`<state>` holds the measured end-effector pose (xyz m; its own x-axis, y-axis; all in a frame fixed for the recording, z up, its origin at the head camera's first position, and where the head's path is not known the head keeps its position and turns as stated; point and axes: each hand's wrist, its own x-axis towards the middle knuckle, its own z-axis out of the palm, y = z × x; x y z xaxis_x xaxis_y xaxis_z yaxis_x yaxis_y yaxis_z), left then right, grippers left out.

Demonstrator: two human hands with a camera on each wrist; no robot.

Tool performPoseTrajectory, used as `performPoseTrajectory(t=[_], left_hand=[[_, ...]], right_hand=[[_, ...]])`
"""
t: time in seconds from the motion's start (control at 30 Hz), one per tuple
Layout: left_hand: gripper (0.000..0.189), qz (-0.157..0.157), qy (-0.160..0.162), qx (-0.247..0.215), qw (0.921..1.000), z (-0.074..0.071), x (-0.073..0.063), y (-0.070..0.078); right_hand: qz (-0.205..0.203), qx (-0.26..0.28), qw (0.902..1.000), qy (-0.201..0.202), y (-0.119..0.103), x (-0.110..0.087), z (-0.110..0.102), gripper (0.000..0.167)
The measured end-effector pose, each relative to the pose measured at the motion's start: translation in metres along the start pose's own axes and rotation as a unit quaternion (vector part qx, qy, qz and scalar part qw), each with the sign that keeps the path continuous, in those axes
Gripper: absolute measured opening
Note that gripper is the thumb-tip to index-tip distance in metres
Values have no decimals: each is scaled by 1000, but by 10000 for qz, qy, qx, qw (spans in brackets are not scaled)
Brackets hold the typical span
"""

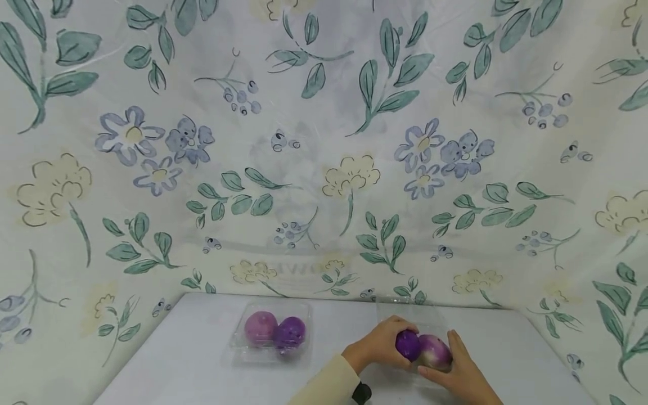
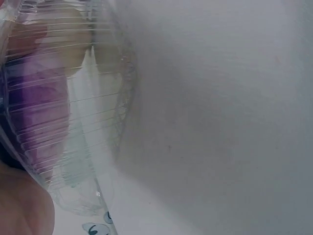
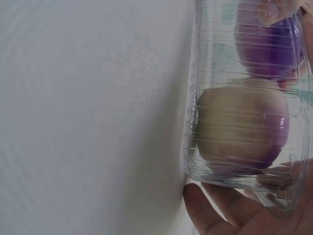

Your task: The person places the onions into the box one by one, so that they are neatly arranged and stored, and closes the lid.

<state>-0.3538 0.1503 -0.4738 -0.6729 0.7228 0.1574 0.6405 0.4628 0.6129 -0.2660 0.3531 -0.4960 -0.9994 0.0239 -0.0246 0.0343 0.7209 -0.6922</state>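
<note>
At the right of the table in the head view, a clear plastic clamshell box holds a dark purple round vegetable and a purple-and-white round vegetable, side by side. My left hand grips the box's left end, fingers curved round beside the dark purple one. From the right, my right hand holds the other end, its thumb at the near side and fingers at the far side. Ribbed plastic covers both vegetables in the right wrist view. The box's open lid extends behind the hands.
Left of the hands, a second clear plastic box contains a pink round vegetable and a purple one. A small black object lies at the near edge by the left sleeve. Floral cloth hangs behind the white table.
</note>
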Motion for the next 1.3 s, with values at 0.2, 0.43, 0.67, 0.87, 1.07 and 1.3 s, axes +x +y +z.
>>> performPoseTrajectory(t=[0.2,0.43,0.67,0.87,1.07,1.3], left_hand=[[62,63,-118,-66,9999,-3,1,-1],[57,159,-192,21,9997,-11,0,-4],[57,305,49,145,9994,-11,-3,-6],[49,179,168,104,9996,-9,-4,-8],[46,83,332,-26,9994,-7,-5,-9],[37,206,650,-112,9976,-4,-9,-8]], right_hand=[[-53,18,10000,-31,1,0,-1,124],[-199,3,9997,117,-2,1,-3,123],[-215,-58,9994,251,-2,0,-2,123],[-177,-49,9997,183,-2,-1,0,123],[-210,10,9997,113,-3,-3,-1,122],[-175,14,9998,49,-2,-2,0,122]])
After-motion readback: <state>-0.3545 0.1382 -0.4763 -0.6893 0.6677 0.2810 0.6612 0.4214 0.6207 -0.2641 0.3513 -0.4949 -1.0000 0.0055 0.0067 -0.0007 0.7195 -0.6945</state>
